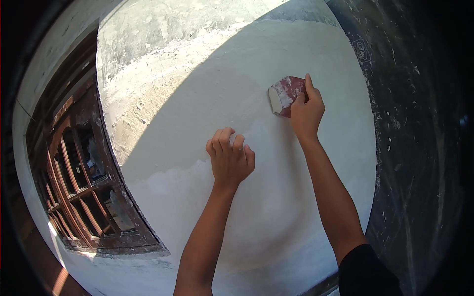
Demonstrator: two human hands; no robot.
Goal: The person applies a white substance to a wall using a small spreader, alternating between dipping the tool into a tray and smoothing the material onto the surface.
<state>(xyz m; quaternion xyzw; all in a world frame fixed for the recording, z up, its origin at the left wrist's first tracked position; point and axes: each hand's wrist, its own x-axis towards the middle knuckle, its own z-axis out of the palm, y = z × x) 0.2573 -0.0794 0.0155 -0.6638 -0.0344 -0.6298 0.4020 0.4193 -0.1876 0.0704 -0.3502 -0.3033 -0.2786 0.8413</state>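
Observation:
In the head view my right hand (307,111) grips a flat reddish-brown putty scraper (291,90), thumb on its face and index finger stretched along its right edge. White smears cover the scraper, and a cream-coloured patch of putty lies along its left side. It is held up against the pale plastered wall (266,167). Lower and to the left, my left hand (229,158) is raised in front of the same wall with its fingers bent and spread, holding nothing.
A dark brown wooden window (81,182) with barred panes is set in the wall at the left. Rough, sunlit plaster (143,89) shows at the upper left, with a diagonal shadow edge beside it. A dark, scuffed surface (410,148) borders the wall on the right.

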